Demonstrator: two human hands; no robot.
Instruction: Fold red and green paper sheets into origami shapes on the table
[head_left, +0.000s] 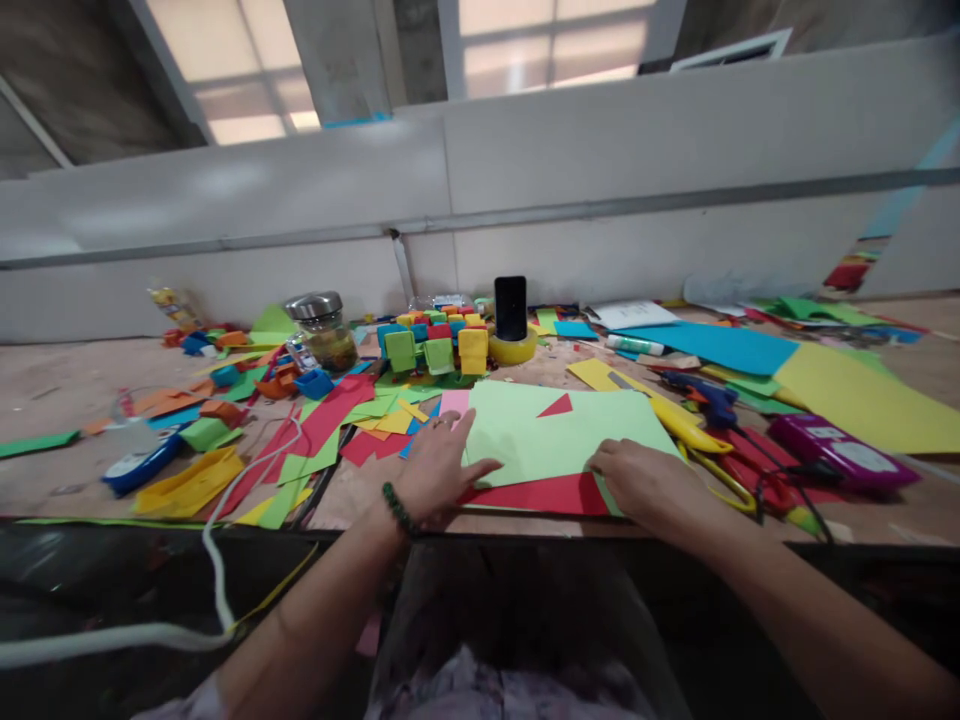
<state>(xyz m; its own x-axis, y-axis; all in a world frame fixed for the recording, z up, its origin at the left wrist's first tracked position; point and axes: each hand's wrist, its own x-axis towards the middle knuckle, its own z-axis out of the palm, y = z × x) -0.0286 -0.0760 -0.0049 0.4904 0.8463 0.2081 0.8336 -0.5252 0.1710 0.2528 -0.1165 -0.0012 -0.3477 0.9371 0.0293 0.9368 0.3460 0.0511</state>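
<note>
Forearms (319,590) angle in from either side: my left hand (433,462), thumb spread wide of its fingers, rests at the left edge of the light-green paper sheet (555,440), which lies right before me over red paper (536,497). My right hand (652,488) curls at the near right edge; whether it pinches, I can't tell. Farther left, the metal-lidded glass jar (332,345) holds something dark yellowish.

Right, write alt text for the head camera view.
A person's left hand and right hand touch a light green sheet bearing a small red triangle, with red paper showing beneath. Behind it are a black phone and colorful blocky pieces; paper scraps lie around.
</note>
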